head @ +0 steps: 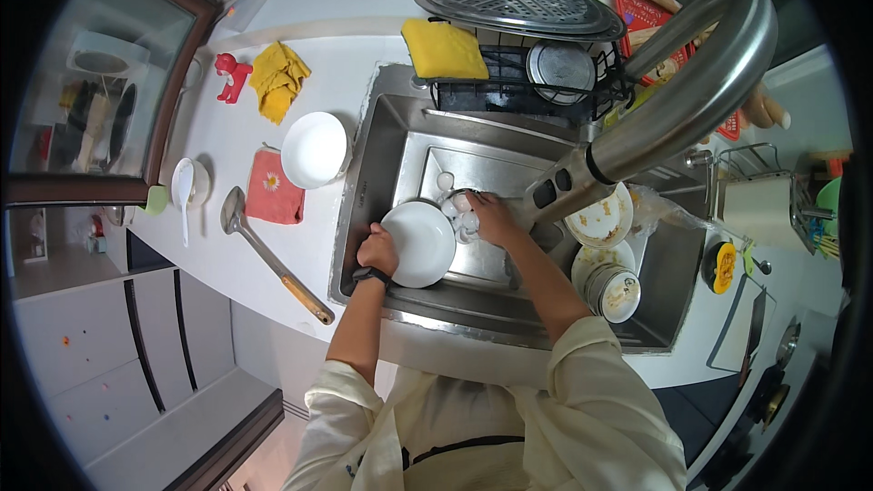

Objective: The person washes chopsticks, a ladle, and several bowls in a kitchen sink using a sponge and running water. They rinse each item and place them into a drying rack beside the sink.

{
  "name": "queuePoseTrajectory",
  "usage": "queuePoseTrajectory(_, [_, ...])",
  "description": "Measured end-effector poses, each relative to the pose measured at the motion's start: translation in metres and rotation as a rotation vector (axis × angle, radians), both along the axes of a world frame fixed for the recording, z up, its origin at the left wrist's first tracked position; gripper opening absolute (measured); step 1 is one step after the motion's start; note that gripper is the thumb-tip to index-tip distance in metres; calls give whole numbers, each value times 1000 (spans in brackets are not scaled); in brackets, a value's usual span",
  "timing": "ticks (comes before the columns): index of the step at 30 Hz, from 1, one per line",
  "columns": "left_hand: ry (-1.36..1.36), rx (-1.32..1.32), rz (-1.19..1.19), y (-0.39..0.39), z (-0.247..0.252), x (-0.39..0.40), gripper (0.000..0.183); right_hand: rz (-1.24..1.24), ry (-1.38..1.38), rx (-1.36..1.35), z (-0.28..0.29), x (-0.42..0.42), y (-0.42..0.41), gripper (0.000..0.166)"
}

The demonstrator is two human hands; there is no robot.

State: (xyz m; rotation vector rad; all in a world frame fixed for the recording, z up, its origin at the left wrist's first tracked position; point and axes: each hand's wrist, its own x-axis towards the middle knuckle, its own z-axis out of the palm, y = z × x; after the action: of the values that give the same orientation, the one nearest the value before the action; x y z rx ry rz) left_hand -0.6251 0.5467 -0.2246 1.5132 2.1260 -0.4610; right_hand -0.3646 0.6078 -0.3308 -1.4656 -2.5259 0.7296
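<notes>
Inside the stainless steel sink (508, 164), my left hand (379, 249) grips the left rim of a white plate (419, 244), tilted near the sink's left wall. My right hand (492, 218) is to the right of the plate, its fingers on several small round whitish objects that look like eggshells (468, 219); how firmly it holds them is hidden. The metal faucet (580, 177) arches in from the upper right. On the sink's right side lie a food-stained plate (600, 218) and a stack of stained bowls (617, 293), beside a clear plastic bag (665, 215).
Left of the sink are a white bowl (314, 150), a red cloth (273, 187), a yellow cloth (278, 82), a metal ladle with a wooden handle (273, 259) and a small bowl with a spoon (191, 184). Behind it, a black rack (511, 88) holds a yellow sponge (447, 49). A cut pumpkin (721, 267) lies right.
</notes>
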Motion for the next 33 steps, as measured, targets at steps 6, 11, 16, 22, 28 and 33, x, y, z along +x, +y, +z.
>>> queuePoseTrajectory(6, [99, -99, -91, 5, -7, 0, 33, -362, 215, -54, 2, 6, -6, 44])
queuePoseTrajectory(11, [81, -81, -209, 3, -19, 0, 32, -645, 398, -106, -34, 13, -26, 26])
queuePoseTrajectory(16, [76, 145, -310, 30, -2, 29, 29, -739, 497, -137, -59, 5, -27, 23])
queuePoseTrajectory(22, [-177, 468, -366, 78, -26, 91, 88, -739, 476, 3, -133, 24, -29, 19])
queuePoseTrajectory(28, [-322, 128, -429, 78, -31, 97, 129, -973, 722, -694, -86, 21, -21, 17])
queuePoseTrajectory(33, [-151, 101, -665, 63, -16, 114, 137, -1012, 757, -696, -98, 18, -17, 19])
